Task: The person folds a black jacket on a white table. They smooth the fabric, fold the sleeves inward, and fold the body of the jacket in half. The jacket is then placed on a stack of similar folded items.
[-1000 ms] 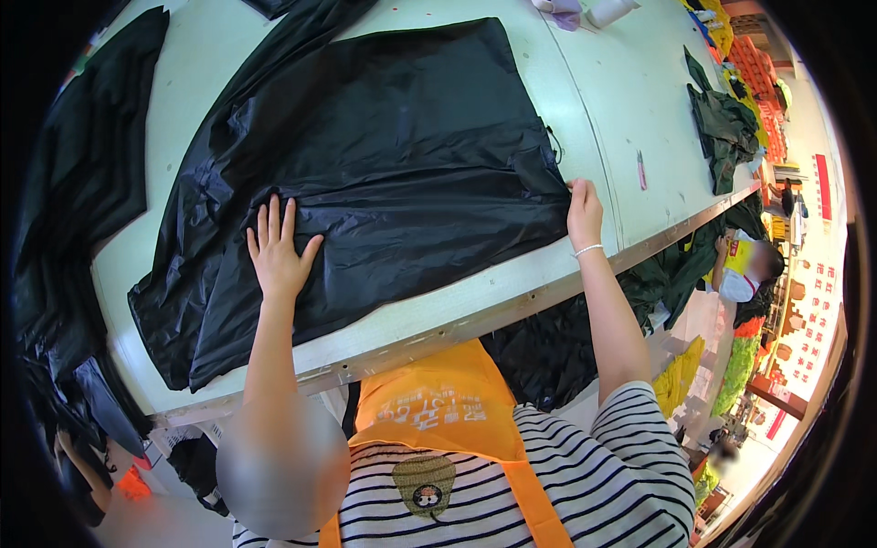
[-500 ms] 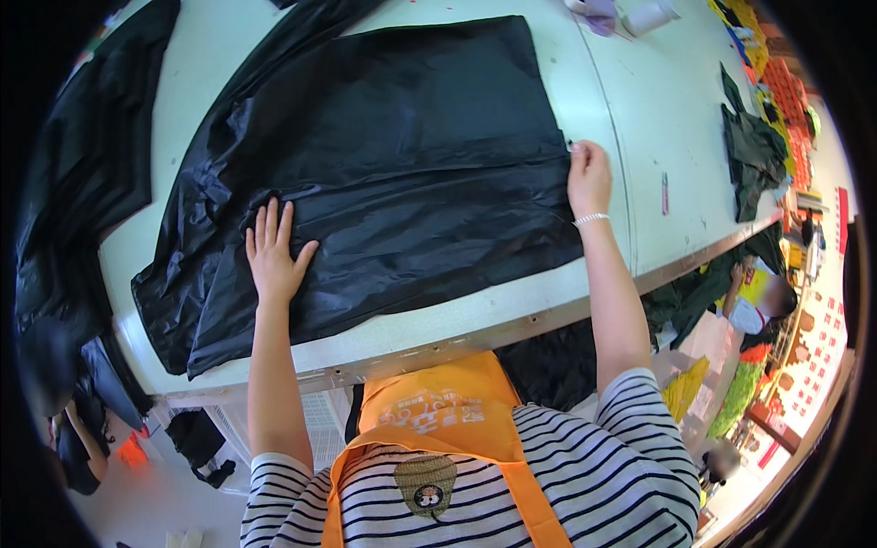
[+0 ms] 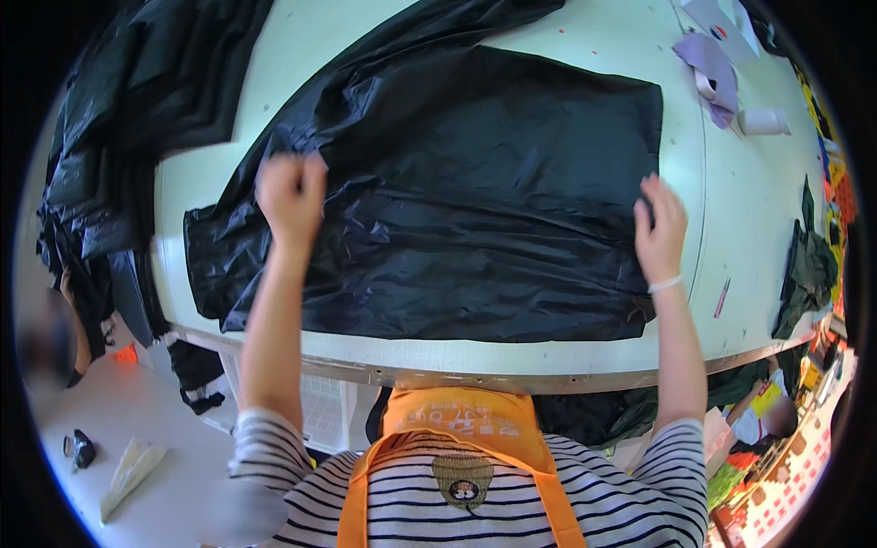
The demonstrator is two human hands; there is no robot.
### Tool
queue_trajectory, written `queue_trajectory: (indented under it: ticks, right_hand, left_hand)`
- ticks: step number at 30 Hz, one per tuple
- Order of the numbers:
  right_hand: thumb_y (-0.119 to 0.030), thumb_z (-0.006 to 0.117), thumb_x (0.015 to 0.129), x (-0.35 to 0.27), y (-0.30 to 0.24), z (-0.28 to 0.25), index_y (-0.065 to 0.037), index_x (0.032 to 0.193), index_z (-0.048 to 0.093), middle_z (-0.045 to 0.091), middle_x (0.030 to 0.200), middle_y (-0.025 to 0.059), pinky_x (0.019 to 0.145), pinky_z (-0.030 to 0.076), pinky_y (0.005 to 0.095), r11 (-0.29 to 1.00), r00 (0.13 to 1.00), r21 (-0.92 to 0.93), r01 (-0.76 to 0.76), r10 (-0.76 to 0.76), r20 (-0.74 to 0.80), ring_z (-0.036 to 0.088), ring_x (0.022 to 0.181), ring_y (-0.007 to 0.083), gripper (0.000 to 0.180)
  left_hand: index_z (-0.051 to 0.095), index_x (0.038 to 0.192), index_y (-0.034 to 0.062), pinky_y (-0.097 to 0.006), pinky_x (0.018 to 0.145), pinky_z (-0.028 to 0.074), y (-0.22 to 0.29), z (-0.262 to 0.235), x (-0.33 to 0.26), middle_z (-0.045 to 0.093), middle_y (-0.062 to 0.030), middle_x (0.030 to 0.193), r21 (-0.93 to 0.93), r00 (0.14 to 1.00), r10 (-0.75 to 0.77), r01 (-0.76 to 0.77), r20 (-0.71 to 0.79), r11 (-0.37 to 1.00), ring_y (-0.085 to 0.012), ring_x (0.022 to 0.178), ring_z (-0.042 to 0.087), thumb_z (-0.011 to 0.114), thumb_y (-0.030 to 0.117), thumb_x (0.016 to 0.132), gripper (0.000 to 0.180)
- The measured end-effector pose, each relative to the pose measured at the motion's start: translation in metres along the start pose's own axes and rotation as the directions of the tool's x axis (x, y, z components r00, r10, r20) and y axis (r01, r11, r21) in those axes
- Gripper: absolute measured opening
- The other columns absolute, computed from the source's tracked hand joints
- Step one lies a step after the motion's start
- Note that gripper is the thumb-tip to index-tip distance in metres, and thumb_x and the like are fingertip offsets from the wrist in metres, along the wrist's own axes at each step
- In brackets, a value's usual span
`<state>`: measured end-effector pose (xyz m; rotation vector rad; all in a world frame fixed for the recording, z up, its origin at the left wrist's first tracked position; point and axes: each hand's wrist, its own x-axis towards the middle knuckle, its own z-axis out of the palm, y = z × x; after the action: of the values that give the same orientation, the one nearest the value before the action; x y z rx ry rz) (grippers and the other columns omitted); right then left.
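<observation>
A black, shiny garment (image 3: 512, 155) lies spread on the white table in front of me, its sleeve stretching toward the far side. Creases run across its middle, and its near part looks folded over. Over the garment's left part is my left hand (image 3: 290, 205), fingers curled and smeared by motion; whether cloth is between them is hidden. At the right edge of the garment, my right hand (image 3: 662, 233) has its thumb and fingers apart with nothing seen between them. A bracelet circles that wrist.
Stacked black garments (image 3: 137, 100) cover the far left of the table. To the right are a small pink-handled tool (image 3: 722, 298), a white cup-like cylinder (image 3: 765, 122), a purple cloth (image 3: 708, 78) and a dark green garment (image 3: 806, 265). People sit beyond both sides.
My left hand has come up from lying flat on the garment and shifted toward its far left part, fingers now curled. My right hand has loosened from a pinch at the right edge.
</observation>
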<state>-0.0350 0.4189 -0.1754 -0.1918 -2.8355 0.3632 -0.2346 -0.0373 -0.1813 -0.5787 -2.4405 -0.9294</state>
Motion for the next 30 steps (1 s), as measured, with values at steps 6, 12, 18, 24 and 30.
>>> queue_trajectory:
  ticks: [6,12,18,24,30]
  right_hand:
    - [-0.005,0.060,0.083,0.163,0.029,0.058,-0.010,0.132,0.047,0.048,0.135,0.0140,0.104,0.035,0.0425,0.966,0.990,-0.221,0.136,-0.141,-0.009,0.045,0.124,0.0298,0.051]
    - [-0.007,0.061,0.083,0.187,0.051,0.086,-0.012,0.117,0.058,0.060,0.117,0.0106,0.100,0.036,0.0455,0.971,0.933,-0.235,0.048,0.040,0.357,0.052,0.114,0.0277,0.035]
    - [-0.017,0.066,0.081,0.173,0.049,0.035,-0.013,0.102,0.063,0.067,0.095,0.0058,0.088,0.036,0.0384,0.962,0.978,-0.254,0.098,-0.045,0.205,0.061,0.095,0.0223,0.022]
    - [-0.011,0.070,0.074,0.099,0.010,-0.066,-0.010,0.087,0.062,0.061,0.086,0.0021,0.082,0.036,0.0366,0.923,0.963,-0.322,0.209,-0.251,-0.096,0.057,0.088,0.0213,0.016]
    - [0.000,0.067,0.050,-0.051,-0.052,-0.088,-0.008,0.078,0.054,0.057,0.108,0.0085,0.090,0.036,0.0402,0.911,0.928,-0.190,0.366,-0.372,0.006,0.053,0.108,0.0279,0.032]
  left_hand:
    - [0.041,0.139,0.0076,-0.039,0.099,0.042,-0.100,0.066,0.148,0.055,-0.0231,0.126,0.288,0.788,-0.387,0.275,0.478,0.917,-0.0358,0.119,0.052,0.078,0.059,0.058,0.103]
    - [0.040,0.138,0.0072,-0.042,0.098,0.041,-0.082,0.102,0.154,0.057,-0.0243,0.120,0.447,0.538,-0.431,0.110,0.724,0.888,-0.0379,0.115,0.053,0.081,0.042,0.059,0.095]
    - [0.067,0.093,0.0010,-0.045,0.073,0.050,-0.095,0.019,0.197,0.066,-0.0214,0.088,0.610,0.832,-0.328,-0.016,0.447,0.792,-0.0373,0.086,0.064,0.057,0.048,0.086,0.049]
    - [0.065,0.105,0.0060,-0.041,0.072,0.049,-0.062,-0.106,0.146,0.065,-0.0201,0.088,0.348,0.994,-0.048,0.078,-0.095,0.934,-0.0375,0.085,0.064,0.064,0.035,0.085,0.036]
    - [0.053,0.116,-0.0041,-0.051,0.098,0.034,-0.121,-0.208,-0.061,0.055,-0.0264,0.112,0.428,0.991,0.135,-0.121,-0.004,0.896,-0.0460,0.106,0.049,0.078,0.040,0.064,0.073]
